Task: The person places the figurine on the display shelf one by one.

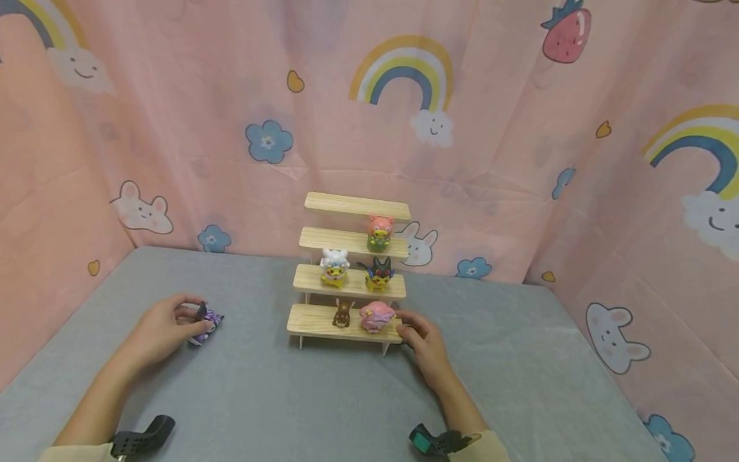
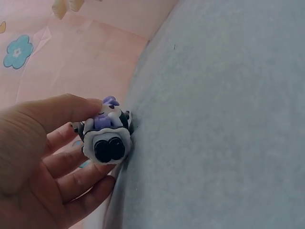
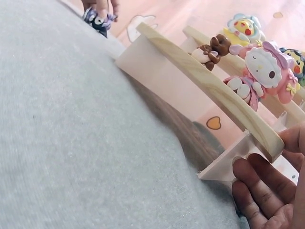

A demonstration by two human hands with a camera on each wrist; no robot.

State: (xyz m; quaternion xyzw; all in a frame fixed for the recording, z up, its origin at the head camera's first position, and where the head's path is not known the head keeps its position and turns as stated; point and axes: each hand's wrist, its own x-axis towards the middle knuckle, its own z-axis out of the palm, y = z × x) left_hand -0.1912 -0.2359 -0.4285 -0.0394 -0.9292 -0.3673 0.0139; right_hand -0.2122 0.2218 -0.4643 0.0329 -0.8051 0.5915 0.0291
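Observation:
My left hand (image 1: 164, 330) is at the left of the table and pinches a small purple, black and white figurine (image 2: 108, 131) between thumb and fingers. In the left wrist view its black feet face the camera. My right hand (image 1: 424, 346) grips the right end of the lowest board of a four-step wooden display stand (image 1: 314, 321), thumb above and fingers beneath. Just beside that thumb stands a pink figurine (image 3: 267, 71) with a white face. To its left on the same board sits a brown figurine (image 1: 342, 313).
Higher on the stand are a white-hooded yellow figurine (image 1: 334, 268), a black-eared yellow one (image 1: 380, 274) and a pink-and-green one (image 1: 380, 233). A grey cloth (image 1: 248, 385) covers the table. Behind hangs a pink patterned curtain (image 1: 323, 128).

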